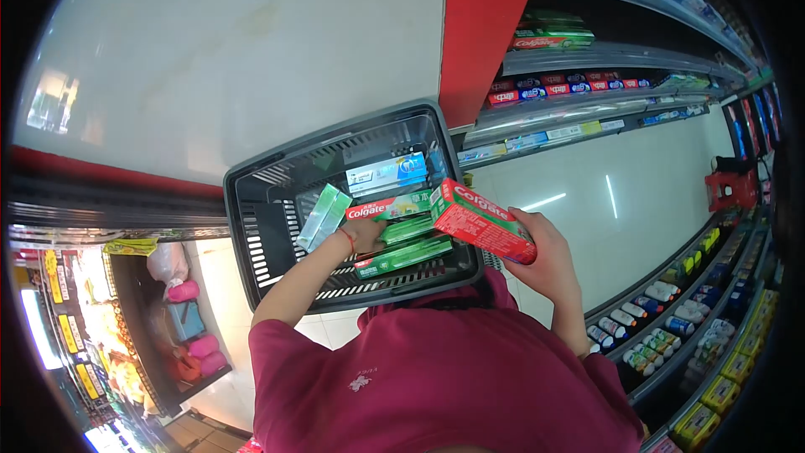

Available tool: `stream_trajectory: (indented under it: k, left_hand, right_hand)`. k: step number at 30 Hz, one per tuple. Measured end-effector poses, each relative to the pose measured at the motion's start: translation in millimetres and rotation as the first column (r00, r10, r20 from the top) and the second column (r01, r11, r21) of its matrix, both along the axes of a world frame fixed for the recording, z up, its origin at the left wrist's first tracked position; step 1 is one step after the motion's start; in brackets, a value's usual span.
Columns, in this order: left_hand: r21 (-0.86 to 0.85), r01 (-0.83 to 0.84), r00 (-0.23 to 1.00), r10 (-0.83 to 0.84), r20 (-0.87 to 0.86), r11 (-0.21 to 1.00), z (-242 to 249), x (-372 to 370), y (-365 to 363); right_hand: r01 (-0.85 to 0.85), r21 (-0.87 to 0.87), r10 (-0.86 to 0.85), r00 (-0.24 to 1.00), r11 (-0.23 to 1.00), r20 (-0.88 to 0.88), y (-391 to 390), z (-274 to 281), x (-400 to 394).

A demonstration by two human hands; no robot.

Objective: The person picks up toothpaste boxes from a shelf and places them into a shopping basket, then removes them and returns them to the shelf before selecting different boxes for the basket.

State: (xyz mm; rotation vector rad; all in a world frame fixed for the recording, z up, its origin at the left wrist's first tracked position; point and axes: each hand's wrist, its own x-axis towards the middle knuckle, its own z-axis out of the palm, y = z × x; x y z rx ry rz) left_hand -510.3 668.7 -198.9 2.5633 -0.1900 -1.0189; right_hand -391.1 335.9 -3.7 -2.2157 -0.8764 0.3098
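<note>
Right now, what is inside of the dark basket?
The basket holds a blue and white carton, pale green cartons and red and green cartons. The left hand partly covers these; anything beneath is hidden.

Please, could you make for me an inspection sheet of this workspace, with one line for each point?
Surface: dark slotted basket; what supports it cannot be seen.
Job's things: large red-and-green Colgate box, raised over the basket's side; inside, a blue-and-white box, pale green boxes, another Colgate box and green boxes.
Clutter: boxes inside lie at different angles.
Hands: right hand holds the large box; left hand is inside the basket, at the smaller Colgate box; its grip is unclear.
Cables: nothing seen.
Surroundings: shelves with packaged goods and bottles; glossy pale surface beyond the basket.
</note>
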Motion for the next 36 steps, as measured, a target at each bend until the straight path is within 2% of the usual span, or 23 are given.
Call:
stream_trajectory:
  k: [3,9,12,17,20,21,24,25,28,29,32,33,36]
  left_hand:
    - [0.050,0.031,1.000,-0.031,0.004,0.998,10.6,5.0,-6.4]
    - [0.119,0.020,0.998,-0.026,0.049,0.993,32.2,8.4,-8.8]
    - [-0.092,-0.136,0.962,0.154,0.225,0.986,59.8,1.7,3.5]
    - [-0.219,-0.383,0.854,0.435,0.286,0.897,130.4,-16.9,11.1]
    - [-0.375,-0.547,0.683,0.658,0.316,0.748,162.9,-32.7,4.5]
    - [-0.442,-0.537,0.602,0.694,0.396,0.718,167.5,-38.5,2.0]
    - [-0.622,-0.614,0.360,0.874,0.326,0.486,177.3,-51.9,-4.4]
    - [-0.695,-0.599,0.318,0.915,0.249,0.397,184.8,-54.5,-10.3]
    - [-0.805,-0.557,0.231,0.969,0.087,0.205,188.5,-58.7,-24.7]
    - [-0.804,-0.530,0.260,0.954,0.149,0.270,188.3,-59.4,-29.6]
    - [-0.825,-0.564,0.216,0.970,-0.110,0.032,178.8,-61.5,-49.1]
    - [-0.779,-0.615,0.184,0.938,-0.294,-0.123,191.7,-58.4,-57.5]
    - [-0.876,-0.481,0.191,0.971,-0.144,-0.036,170.9,-56.6,-69.7]
  right_hand:
    - [-0.042,-0.012,0.043,0.995,0.999,0.090,0.5,0.8,0.0]
    - [-0.080,-0.011,0.080,0.990,0.997,0.117,-0.4,1.2,0.8]
    - [-0.084,-0.032,0.086,0.992,0.996,0.094,1.3,2.4,3.4]
    - [-0.107,0.011,0.106,0.992,0.994,0.070,9.5,1.8,9.0]
    - [-0.147,0.046,0.147,0.989,0.988,0.008,16.1,2.3,11.0]
    - [-0.159,0.056,0.161,0.987,0.986,-0.019,19.0,2.7,10.9]
    - [-0.214,0.111,0.218,0.975,0.970,-0.031,28.2,3.5,9.2]
    - [-0.231,0.107,0.233,0.972,0.967,-0.010,31.4,5.4,9.3]
    - [-0.269,0.087,0.264,0.962,0.959,0.069,40.3,11.3,10.6]
    - [-0.276,0.079,0.267,0.958,0.958,0.103,42.1,11.9,11.3]
    - [-0.312,0.007,0.305,0.933,0.950,0.193,43.0,16.4,11.7]
    - [-0.324,-0.025,0.322,0.921,0.946,0.218,42.4,18.9,11.3]
    - [-0.351,-0.086,0.361,0.895,0.932,0.261,39.1,23.8,8.1]
